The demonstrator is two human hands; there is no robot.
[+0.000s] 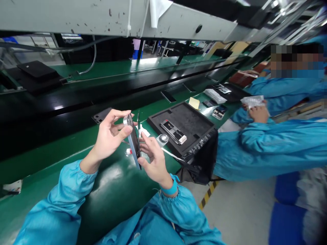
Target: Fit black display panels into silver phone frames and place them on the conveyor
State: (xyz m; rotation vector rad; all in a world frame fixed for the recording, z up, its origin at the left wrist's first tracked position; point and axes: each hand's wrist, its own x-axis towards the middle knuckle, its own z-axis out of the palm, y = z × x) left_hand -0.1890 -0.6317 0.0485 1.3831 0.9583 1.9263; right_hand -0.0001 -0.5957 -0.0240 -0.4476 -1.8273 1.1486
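My left hand (108,136) grips a smartphone (134,146) with a silvery-blue frame, thumb along its upper edge. The phone stands steeply tilted above the bench, its dark face turned toward my right hand (154,156). That hand's thumb presses the phone's lower edge and its fingers curl beside it. A thin dark strip (138,120), perhaps a tool, rises by my right fingers; its kind and what bears it are unclear. Below lie a small red-and-white item (129,151) and a round metal-topped container (163,138). A dark phone part (100,116) lies behind my left hand.
On the right is a black foam tray (195,124) with phone parts (173,132) in it. Beyond it are a yellow note (194,103) and several phones. A co-worker in blue holds a bubble-wrapped packet (252,102). A grey beam (102,20) spans overhead.
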